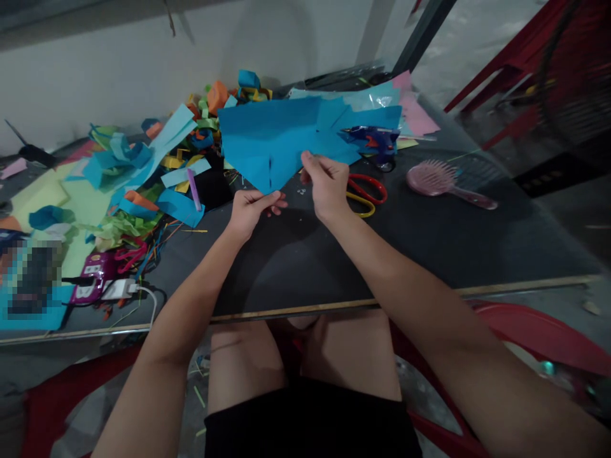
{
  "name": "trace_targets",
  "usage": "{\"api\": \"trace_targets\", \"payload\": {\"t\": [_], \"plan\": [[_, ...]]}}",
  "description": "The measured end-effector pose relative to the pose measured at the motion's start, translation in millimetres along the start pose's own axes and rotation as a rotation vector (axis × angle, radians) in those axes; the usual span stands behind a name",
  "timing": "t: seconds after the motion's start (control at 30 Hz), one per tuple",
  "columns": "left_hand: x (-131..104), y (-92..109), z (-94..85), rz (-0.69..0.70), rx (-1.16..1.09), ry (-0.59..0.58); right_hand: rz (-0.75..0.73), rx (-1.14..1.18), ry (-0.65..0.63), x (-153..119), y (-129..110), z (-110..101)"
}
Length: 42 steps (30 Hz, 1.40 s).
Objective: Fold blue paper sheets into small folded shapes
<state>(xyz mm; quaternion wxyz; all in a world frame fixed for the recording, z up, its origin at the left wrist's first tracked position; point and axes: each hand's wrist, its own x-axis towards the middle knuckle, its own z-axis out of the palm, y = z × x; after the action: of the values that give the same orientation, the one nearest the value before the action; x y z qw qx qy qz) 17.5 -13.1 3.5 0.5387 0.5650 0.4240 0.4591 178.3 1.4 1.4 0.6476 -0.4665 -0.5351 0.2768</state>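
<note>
A large blue sheet of paper [272, 137] with small slits and an uneven outline spreads over the middle of the dark table. Its lower corner is pinched between the thumb and fingers of my left hand [252, 208]. My right hand [327, 184] is closed at the sheet's lower right edge, thumb up; whether it grips the paper is too small to tell. Just right of that hand lie scissors with red and yellow handles [370, 189], partly hidden by it. A dark blue glue gun [375, 141] rests on the right part of the blue paper.
Colourful paper strips and curls [128, 159] pile up at the left and back. A pink hairbrush [436, 179] lies at the right. At the front left are a purple power strip [95, 273], a white charger [119, 289] with a cable, and a blurred-out object. Pink paper [415, 108] sits behind.
</note>
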Motion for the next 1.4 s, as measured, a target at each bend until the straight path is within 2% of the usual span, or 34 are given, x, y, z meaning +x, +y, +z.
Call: {"api": "trace_targets", "payload": {"t": [0.17, 0.23, 0.33, 0.43, 0.57, 0.8, 0.97, 1.2, 1.4], "plan": [[-1, 1, 2.3, 0.026, -0.011, -0.021, -0.078, 0.049, 0.095, 1, -2, -2], [-2, 1, 2.3, 0.03, -0.015, -0.018, -0.048, 0.074, 0.104, 1, -3, -1], [-2, -1, 1.8, 0.034, -0.014, 0.005, 0.029, 0.088, 0.025, -2, -3, 2], [-1, -5, 2.1, 0.042, 0.0, -0.011, 0.044, 0.064, -0.062, -7, -4, 7], [2, -8, -1.9, 0.056, 0.049, -0.049, 0.091, 0.014, -0.035, -10, -1, 11], [14, -9, -17.9, 0.098, 0.009, 0.015, 0.142, 0.085, 0.004, -4, 17, 11], [13, -12, -14.8, 0.111, 0.089, 0.073, 0.194, 0.149, 0.008, -8, 23, 17], [16, -17, -15.7, 0.117, 0.124, 0.212, 0.227, 0.168, -0.115, -11, 18, 23], [17, -17, -14.6, 0.116, 0.115, 0.216, 0.262, 0.127, -0.11, -11, 17, 22]]}}
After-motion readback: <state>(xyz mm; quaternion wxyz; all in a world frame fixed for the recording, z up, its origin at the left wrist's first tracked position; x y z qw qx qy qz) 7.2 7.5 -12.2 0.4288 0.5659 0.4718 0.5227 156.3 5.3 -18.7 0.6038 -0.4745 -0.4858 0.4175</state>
